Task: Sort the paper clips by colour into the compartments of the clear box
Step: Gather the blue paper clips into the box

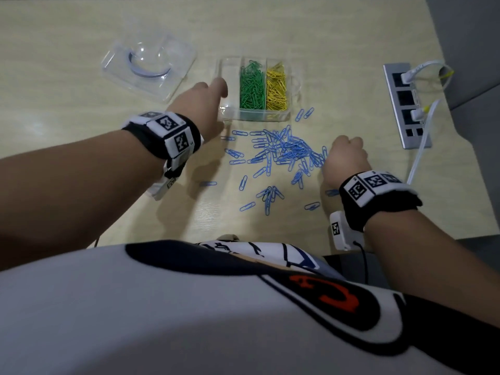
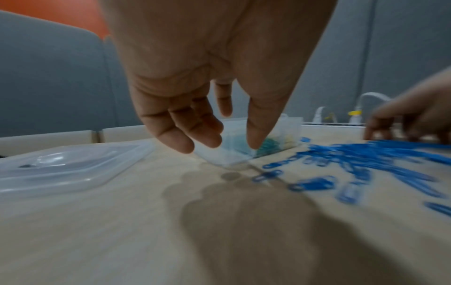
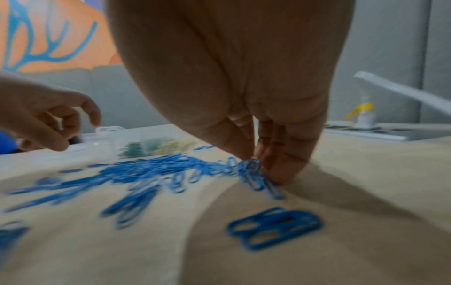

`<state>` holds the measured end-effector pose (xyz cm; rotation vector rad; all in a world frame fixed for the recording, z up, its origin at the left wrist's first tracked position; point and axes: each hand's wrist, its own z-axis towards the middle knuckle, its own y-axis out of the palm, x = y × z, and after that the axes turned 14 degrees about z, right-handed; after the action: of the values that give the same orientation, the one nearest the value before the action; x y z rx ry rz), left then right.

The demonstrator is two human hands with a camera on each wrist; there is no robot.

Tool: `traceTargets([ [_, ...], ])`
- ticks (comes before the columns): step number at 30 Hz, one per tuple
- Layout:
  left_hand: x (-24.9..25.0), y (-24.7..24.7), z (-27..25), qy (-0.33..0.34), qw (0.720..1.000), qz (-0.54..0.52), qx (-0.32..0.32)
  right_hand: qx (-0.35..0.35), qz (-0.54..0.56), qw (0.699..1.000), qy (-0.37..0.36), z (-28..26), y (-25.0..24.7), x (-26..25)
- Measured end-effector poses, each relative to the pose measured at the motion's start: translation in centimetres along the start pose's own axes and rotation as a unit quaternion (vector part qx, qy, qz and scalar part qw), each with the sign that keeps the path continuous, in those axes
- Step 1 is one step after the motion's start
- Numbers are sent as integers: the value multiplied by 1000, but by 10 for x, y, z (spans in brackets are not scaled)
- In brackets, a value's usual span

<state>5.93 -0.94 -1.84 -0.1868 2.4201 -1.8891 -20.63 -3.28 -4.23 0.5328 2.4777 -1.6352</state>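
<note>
The clear box [image 1: 254,116] stands mid-table. Its middle compartment holds green clips [image 1: 252,89], its right one yellow clips [image 1: 276,89], and its left compartment [image 1: 230,70] looks empty. Blue clips [image 1: 284,151] lie in a loose pile and scattered in front of the box. My left hand [image 1: 213,92] is at the box's near-left corner. Its fingers [image 2: 195,135] hang loosely curled with the thumb pointing down and nothing between them; whether they touch the box is unclear. My right hand [image 3: 256,165] pinches a small bunch of blue clips at the pile's right edge.
A clear plastic lid [image 1: 148,66] lies to the back left of the box. A grey power strip [image 1: 405,104] with white cables plugged in runs along the right. Single blue clips [image 1: 311,206] lie near the table's front edge.
</note>
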Motion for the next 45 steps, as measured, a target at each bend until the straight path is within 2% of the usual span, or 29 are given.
traceTargets([
  [2, 3, 8, -16, 20, 1000, 5, -19, -37, 17, 997, -69, -7, 6, -8],
  [4, 4, 17, -31, 43, 997, 17, -69, -83, 44, 990, -100, -13, 6, -13],
  [7, -6, 23, -43, 46, 981, 55, -180, -95, 43, 992, -68, -20, -8, -10],
  [9, -12, 22, -48, 53, 966, 110, -228, -95, -27, 995, -24, -26, -16, -4],
  [11, -11, 20, -53, 66, 949, 171, -256, -116, -99, 988, 21, -35, -17, 2],
  [13, -5, 18, -58, 87, 942, 182, -267, -119, -96, 987, 50, -40, -7, 5],
  [15, 4, 21, -61, 115, 946, 171, -250, -92, -29, 993, 64, -41, 7, 0],
  [17, 17, 25, -63, 133, 955, 148, -220, -71, 19, 996, 47, -42, 18, -10],
  [21, 50, 29, -56, 137, 971, 88, -174, -75, 25, 994, -75, -40, 27, -35],
  [23, 55, 30, -47, 132, 976, 74, -154, -79, 28, 991, -109, -31, 24, -40],
  [25, 46, 28, -36, 98, 988, 40, -116, -59, 57, 990, -111, -17, 18, -39],
  [27, 32, 26, -25, 43, 996, 6, -80, 3, 88, 990, -111, -2, 9, -37],
  [29, 19, 25, -16, -25, 997, -3, -71, 54, 87, 986, -131, 16, 3, -35],
  [30, 15, 25, -13, -51, 996, 0, -71, 49, 82, 985, -147, 26, 2, -34],
  [32, 10, 27, -9, -65, 995, 1, -78, -18, 62, 984, -168, 41, 2, -35],
  [34, 11, 29, -10, -30, 995, -13, -94, -82, 29, 979, -186, 47, 5, -38],
  [37, 17, 28, -14, 56, 990, -25, -123, -98, 20, 969, -224, 33, 16, -45],
  [39, 16, 21, -12, 54, 994, -42, -85, -89, 13, 967, -240, 15, 27, -46],
  [43, -5, 5, 6, -33, 998, -40, 41, -76, -76, 959, -261, -14, 38, -47],
  [45, -15, -1, 16, -40, 998, 12, 42, -68, -73, 956, -277, -15, 38, -49],
])
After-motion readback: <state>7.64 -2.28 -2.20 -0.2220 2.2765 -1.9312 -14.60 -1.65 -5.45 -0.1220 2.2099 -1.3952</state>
